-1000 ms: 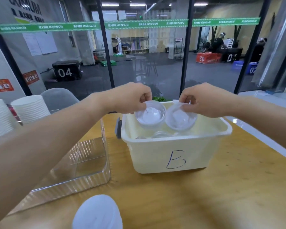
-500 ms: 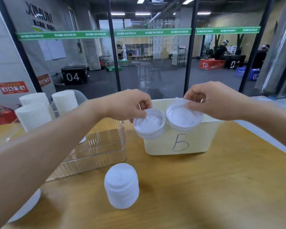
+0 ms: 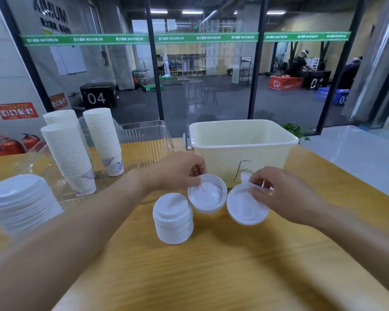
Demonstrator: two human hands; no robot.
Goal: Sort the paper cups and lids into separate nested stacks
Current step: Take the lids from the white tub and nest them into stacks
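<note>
Head view is showing a wide yellow wooden table (image 3: 245,272) stretching across the lower part of the scene, with a cream rectangular plastic bin (image 3: 243,140) marked with a handwritten letter sitting toward its far side. To the left of that bin a clear rectangular plastic tray (image 3: 142,140) is lying on the table, and three tall nested stacks of white paper cups (image 3: 66,149) are standing in it, rims up. At the far left edge a tall stack of white round plastic lids (image 3: 20,203) is rising from the table, partly blurred. Nearer the middle, a shorter stack of white round plastic lids (image 3: 173,217) is standing on the table, just below and to the left of the hands. The left hand (image 3: 177,170) is reaching in from the left and pinching the far rim of a small nested bunch of white plastic lids (image 3: 207,194), holding it in the air just right of and above the short stack. The right hand (image 3: 285,194) is coming in from the right and gripping a single white plastic lid (image 3: 245,207) with thumb and fingers curled over its right edge. The two held pieces are sitting side by side, nearly touching, in front of the cream bin, and the hands are staying apart.
</note>
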